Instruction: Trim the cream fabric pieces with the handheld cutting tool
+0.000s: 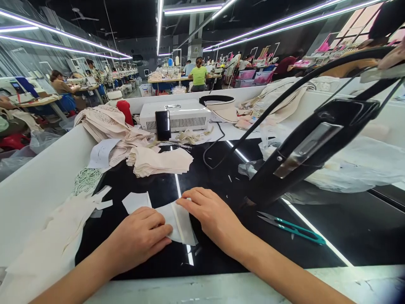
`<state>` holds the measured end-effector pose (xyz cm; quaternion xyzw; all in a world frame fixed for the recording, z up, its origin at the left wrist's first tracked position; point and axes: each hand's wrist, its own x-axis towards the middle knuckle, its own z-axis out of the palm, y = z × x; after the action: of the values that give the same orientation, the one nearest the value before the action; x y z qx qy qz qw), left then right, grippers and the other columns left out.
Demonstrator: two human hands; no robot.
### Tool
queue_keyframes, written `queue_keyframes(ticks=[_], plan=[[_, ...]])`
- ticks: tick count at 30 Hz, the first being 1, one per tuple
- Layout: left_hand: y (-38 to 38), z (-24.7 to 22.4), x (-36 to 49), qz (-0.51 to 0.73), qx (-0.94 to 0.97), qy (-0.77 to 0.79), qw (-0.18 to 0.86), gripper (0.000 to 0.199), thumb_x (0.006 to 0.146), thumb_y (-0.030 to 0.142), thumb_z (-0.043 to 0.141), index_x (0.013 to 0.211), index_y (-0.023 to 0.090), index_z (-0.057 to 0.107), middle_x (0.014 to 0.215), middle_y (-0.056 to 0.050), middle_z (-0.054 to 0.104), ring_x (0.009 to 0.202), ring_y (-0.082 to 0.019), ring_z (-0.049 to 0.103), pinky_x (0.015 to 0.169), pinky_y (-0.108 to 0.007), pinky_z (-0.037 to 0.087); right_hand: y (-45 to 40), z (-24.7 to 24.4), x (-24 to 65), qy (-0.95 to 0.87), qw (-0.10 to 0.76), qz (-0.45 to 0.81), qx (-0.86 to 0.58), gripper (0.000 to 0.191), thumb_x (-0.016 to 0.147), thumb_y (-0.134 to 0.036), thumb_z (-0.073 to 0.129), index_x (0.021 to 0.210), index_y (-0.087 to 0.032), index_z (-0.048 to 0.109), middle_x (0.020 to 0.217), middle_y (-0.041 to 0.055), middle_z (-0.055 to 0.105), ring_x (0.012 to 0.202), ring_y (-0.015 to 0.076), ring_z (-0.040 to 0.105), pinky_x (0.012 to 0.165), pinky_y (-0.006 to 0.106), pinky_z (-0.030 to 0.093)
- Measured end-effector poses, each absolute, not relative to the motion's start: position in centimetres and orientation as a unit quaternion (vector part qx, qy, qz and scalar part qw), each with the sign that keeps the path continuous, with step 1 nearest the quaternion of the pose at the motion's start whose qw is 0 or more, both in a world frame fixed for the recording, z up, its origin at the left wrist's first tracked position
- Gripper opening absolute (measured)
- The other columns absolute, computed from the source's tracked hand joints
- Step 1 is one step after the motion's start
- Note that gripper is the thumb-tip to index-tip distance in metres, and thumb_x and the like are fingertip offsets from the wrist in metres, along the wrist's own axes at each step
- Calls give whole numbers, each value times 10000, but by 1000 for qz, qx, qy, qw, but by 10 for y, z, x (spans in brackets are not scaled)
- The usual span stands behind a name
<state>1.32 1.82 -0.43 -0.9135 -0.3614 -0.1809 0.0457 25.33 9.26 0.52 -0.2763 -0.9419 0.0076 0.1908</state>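
A small white fabric piece (pixel 169 213) with a cream strip (pixel 177 221) across it lies on the glossy black tabletop. My left hand (pixel 144 232) rests on the left part of this piece, its fingers lying flat and close together. At the top edge, by the strip, my right hand (pixel 210 213) pinches the fabric between thumb and fingers; the thumb is mostly hidden. Another white piece (pixel 137 202) lies just beyond my left hand. A stack of cream fabric pieces (pixel 160 161) sits farther back. Teal-handled thread snips (pixel 292 228) lie to the right of my right hand.
A black tapered device (pixel 294 147) with a cable leans over the right side. Cream fabric (pixel 47 240) and green cord (pixel 87 180) lie at left. At the back stand a phone (pixel 163 125), a white metal box (pixel 186 116) and a red spool (pixel 125 112). Several people work beyond.
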Motion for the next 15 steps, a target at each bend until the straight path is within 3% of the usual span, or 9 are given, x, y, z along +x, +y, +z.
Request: queue_keyframes(ticks=[4,8,11,15], plan=[[16,-4,13,-166,-913,-363,86,233,1105,258,409,1077,191,630,818,-21,638,710,-214,631,692,-362,501,72,-5,257,-945,213,61,-240,375,945,48,473,1053,-222,710,1002,34,748,952,205,660,825,333,482],[10,-2,11,-155,-914,-355,124,274,1121,285,381,1075,182,630,747,1,613,652,-202,613,673,-356,479,62,-13,261,-949,199,74,-235,350,950,46,492,1026,-221,704,949,28,733,922,199,652,806,329,469],[3,0,5,-141,-900,-378,162,336,1120,240,381,894,188,624,602,44,535,510,-165,546,601,-334,432,60,-15,262,-947,207,77,-234,376,931,65,491,1064,-220,697,974,33,728,934,199,654,812,326,479],[-1,7,-1,-116,-847,-449,260,474,1092,176,420,624,221,475,459,63,406,365,-152,430,486,-354,324,57,-13,260,-951,196,71,-226,354,953,44,483,1083,-213,690,932,40,722,909,195,658,795,314,486]])
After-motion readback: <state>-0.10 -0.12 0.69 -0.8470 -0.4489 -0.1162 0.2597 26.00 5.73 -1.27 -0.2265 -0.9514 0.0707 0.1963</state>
